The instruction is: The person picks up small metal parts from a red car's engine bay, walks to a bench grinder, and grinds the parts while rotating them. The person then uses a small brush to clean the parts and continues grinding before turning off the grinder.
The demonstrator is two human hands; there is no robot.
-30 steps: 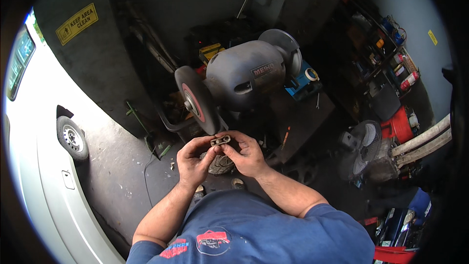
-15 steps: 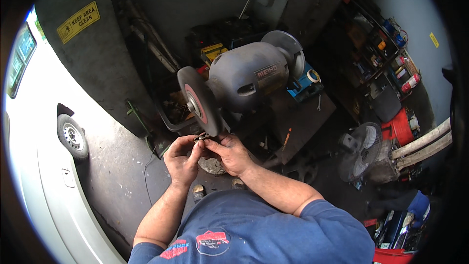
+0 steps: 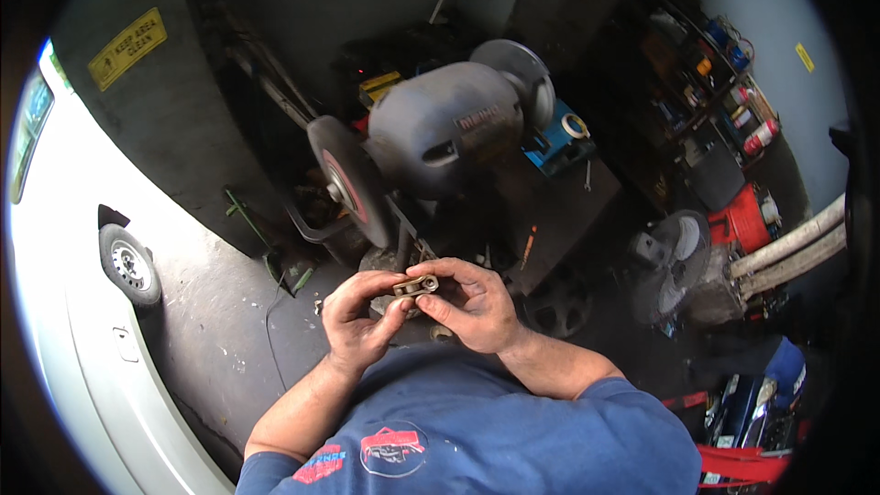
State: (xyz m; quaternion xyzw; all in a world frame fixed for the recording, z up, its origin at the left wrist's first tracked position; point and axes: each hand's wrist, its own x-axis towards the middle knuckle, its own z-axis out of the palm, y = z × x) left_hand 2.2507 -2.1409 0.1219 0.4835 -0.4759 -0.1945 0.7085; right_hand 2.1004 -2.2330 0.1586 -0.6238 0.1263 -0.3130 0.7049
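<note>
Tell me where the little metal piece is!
In the head view, the little metal piece is slightly left of centre, pinched between the left hand and right hand, below the black wheel.

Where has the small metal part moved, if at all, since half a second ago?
Yes: judged against the grinder wheel, the small metal part moved right and lower in the picture.

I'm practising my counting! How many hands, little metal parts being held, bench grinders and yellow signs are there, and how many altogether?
Hands: 2, a left hand and a right hand
Small metal part held in both: 1
Bench grinder: 1
Yellow signs: 2, a left sign and a right sign
Total: 6
</note>
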